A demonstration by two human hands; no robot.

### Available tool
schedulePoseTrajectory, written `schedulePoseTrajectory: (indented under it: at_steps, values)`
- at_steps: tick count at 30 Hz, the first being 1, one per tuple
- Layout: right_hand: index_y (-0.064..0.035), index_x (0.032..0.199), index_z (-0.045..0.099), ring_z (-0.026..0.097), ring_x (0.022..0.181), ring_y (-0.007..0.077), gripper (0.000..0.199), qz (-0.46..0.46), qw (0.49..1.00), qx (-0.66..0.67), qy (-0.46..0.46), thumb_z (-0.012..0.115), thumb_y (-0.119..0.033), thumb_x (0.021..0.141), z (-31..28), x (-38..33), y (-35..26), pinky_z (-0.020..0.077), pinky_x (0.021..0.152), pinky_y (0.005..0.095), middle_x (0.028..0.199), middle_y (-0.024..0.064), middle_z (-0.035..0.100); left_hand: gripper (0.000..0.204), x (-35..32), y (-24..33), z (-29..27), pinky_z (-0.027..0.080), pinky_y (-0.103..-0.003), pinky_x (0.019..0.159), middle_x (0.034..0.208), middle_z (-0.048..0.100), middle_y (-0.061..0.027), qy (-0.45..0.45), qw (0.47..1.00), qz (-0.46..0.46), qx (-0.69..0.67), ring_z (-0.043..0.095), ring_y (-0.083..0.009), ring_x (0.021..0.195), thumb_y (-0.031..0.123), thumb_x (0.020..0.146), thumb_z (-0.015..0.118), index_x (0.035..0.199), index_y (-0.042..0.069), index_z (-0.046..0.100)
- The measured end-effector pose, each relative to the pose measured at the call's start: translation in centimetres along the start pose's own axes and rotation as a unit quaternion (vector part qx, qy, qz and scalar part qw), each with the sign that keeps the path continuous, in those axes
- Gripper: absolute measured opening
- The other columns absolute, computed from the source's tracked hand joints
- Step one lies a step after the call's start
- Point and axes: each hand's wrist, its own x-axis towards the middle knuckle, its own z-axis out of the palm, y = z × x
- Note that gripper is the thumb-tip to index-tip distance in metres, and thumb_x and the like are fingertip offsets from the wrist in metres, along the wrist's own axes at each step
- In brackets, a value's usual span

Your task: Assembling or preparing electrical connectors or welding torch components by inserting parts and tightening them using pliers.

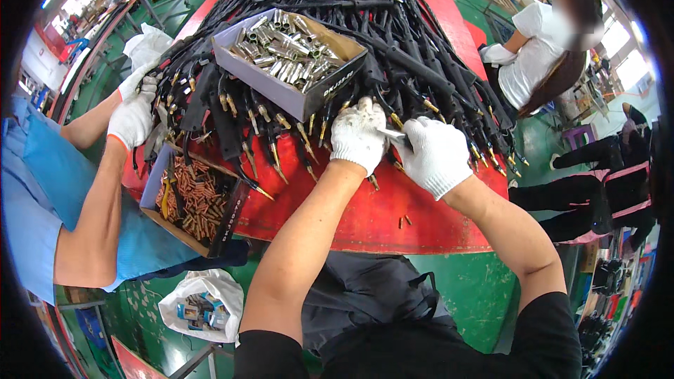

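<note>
My left hand (358, 137), in a white knit glove, is closed at the front ends of the black welding torches; what its fingers grip is hidden. Close on its right, my gloved right hand (437, 156) is closed on a silver metal tool (394, 135) that reaches toward the left hand. Only a short part of the tool shows, so its exact kind is unclear. Around both hands lie several black torches with brass-coloured tips (432, 106) pointing toward me. Just beyond my left hand, a cardboard box (263, 85) of silver nozzles (288, 49) rests on the torches.
A box (226, 219) of copper contact tips (200, 200) and yellow-handled pliers (166, 196) stands at the red table's (337, 228) left edge. Gloved hands (131, 119) of a co-worker touch torches there. Two loose tips (405, 222) lie near the front edge. Another person (540, 45) stands at right.
</note>
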Motion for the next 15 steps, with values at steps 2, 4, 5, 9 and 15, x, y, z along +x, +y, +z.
schedulePoseTrajectory:
  at_steps: [2,4,5,9,15]
  values:
    - [-0.0091,0.084,0.064,0.067,0.072,0.0321,0.022,-0.035,0.998,0.004,0.053,0.071,-0.030,0.086,0.3,-0.2,0.1,0.0534,0.062,0.0453,0.080,0.0121,0.065,0.023,-0.1,0.2,-0.2,0.056,-0.042,0.086,0.108,0.066,-0.0152,-0.001,1.000,-0.002,-0.003,0.070,-0.0315,0.099,0.020,0.084,0.066,0.100,0.004,0.069]
    - [-0.0097,0.085,0.065,0.068,0.072,0.0314,0.021,-0.024,0.998,0.006,0.062,0.071,-0.030,0.086,0.2,-0.5,0.0,0.0533,0.062,0.0446,0.082,0.0121,0.065,0.025,-0.1,0.2,-0.5,0.057,-0.041,0.086,0.108,0.066,-0.0155,-0.008,1.000,0.003,-0.006,0.070,-0.0313,0.099,0.022,0.082,0.068,0.100,0.004,0.069]
    - [-0.0093,0.083,0.065,0.068,0.071,0.0312,0.024,-0.023,0.997,0.017,0.069,0.071,-0.032,0.087,0.1,-0.6,-0.2,0.0533,0.061,0.0444,0.080,0.0118,0.066,0.025,-0.2,0.1,-0.2,0.057,-0.041,0.085,0.107,0.066,-0.0156,-0.006,1.000,0.004,-0.004,0.070,-0.0309,0.099,0.022,0.082,0.068,0.100,0.005,0.069]
    - [-0.0089,0.081,0.065,0.068,0.067,0.0319,0.027,0.019,0.999,-0.017,-0.033,0.070,-0.035,0.088,-0.6,-0.5,-0.4,0.0534,0.059,0.0443,0.075,0.0111,0.067,0.019,-0.4,-0.3,0.7,0.057,-0.041,0.085,0.105,0.066,-0.0150,-0.005,1.000,0.016,0.010,0.070,-0.0299,0.097,0.018,0.085,0.064,0.098,0.005,0.069]
    - [-0.0099,0.085,0.065,0.069,0.070,0.0308,0.021,-0.030,0.999,-0.009,0.035,0.069,-0.030,0.089,0.0,-0.8,-0.2,0.0535,0.059,0.0436,0.078,0.0107,0.067,0.037,0.0,-0.2,0.6,0.055,-0.043,0.090,0.116,0.063,-0.0151,-0.064,0.998,-0.019,0.005,0.068,-0.0328,0.104,0.033,0.082,0.070,0.108,0.007,0.065]
